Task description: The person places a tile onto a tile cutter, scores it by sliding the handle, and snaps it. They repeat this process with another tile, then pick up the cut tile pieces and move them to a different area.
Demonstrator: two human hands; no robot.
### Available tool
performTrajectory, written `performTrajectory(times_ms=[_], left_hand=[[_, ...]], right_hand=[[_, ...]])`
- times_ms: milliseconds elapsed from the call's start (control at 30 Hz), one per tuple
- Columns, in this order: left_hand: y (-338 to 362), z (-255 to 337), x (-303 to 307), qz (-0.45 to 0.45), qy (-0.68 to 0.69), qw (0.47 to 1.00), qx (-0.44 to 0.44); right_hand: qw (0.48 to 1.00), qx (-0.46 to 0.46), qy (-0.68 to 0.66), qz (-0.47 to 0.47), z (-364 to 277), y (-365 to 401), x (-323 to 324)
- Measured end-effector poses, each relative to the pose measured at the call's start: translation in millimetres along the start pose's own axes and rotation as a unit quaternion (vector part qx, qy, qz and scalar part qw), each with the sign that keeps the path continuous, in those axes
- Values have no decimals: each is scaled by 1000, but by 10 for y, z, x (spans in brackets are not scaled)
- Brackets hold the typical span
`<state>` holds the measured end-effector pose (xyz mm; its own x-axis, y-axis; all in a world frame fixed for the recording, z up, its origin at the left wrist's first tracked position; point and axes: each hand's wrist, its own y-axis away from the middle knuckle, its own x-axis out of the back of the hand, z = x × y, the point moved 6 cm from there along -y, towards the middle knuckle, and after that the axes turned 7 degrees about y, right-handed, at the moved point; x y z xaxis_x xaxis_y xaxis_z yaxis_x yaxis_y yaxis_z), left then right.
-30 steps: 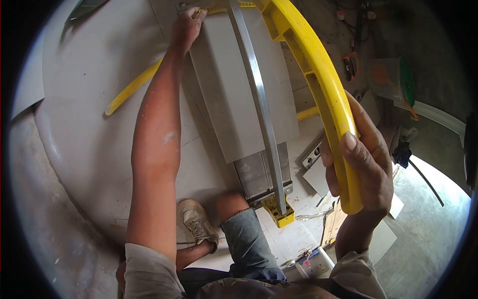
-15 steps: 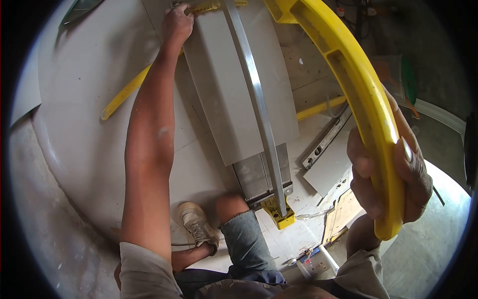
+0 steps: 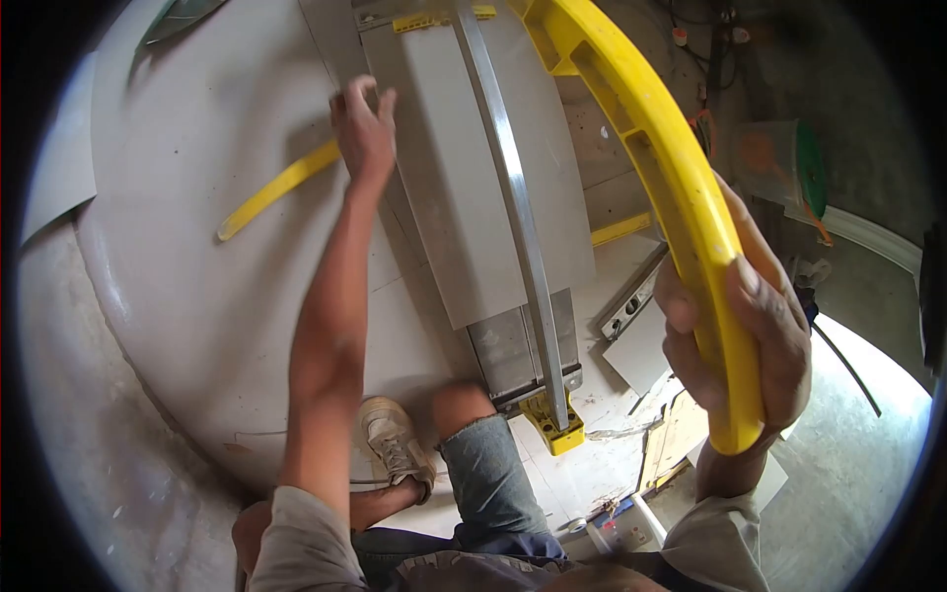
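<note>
Your right hand (image 3: 774, 321) was closed around the lower end of the long yellow handle (image 3: 695, 197), the thumb on one side and the fingers wrapped around the other. The handle curved up and away from you to the top edge of the view, above the floor (image 3: 197, 247) and to the right of the metal rail (image 3: 510, 173).

Your left hand (image 3: 367, 133) was raised near the far left edge of the grey panel (image 3: 434, 168), its fingers loosely bent and the thumb apart from them; you had no visible grip on anything with it. The panel lay lengthwise in front of you on the metal bed (image 3: 503, 345), and the rail ran over it. At the near end, the rail met the yellow bracket (image 3: 554, 424), close to your bare knee. A yellow fitting (image 3: 419, 22) sat at the panel's far end.

A yellow bar (image 3: 276, 192) reached out over the floor to the left, and a yellow strip (image 3: 621, 229) showed on the right. Near that strip lay a level (image 3: 636, 304), with a grey offcut (image 3: 639, 350) beside it. Farther right stood a clear bucket (image 3: 769, 158) with a green end. Your shoe (image 3: 393, 441) was on the floor, left of your knee.
</note>
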<state>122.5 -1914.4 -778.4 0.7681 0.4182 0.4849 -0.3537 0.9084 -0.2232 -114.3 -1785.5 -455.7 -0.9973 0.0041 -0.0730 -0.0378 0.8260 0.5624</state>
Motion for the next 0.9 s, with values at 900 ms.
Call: performTrajectory(times_ms=[900], left_hand=[[2732,83,301,-199,117,917,326]], right_hand=[[931,12,363,-28,461,62,28]])
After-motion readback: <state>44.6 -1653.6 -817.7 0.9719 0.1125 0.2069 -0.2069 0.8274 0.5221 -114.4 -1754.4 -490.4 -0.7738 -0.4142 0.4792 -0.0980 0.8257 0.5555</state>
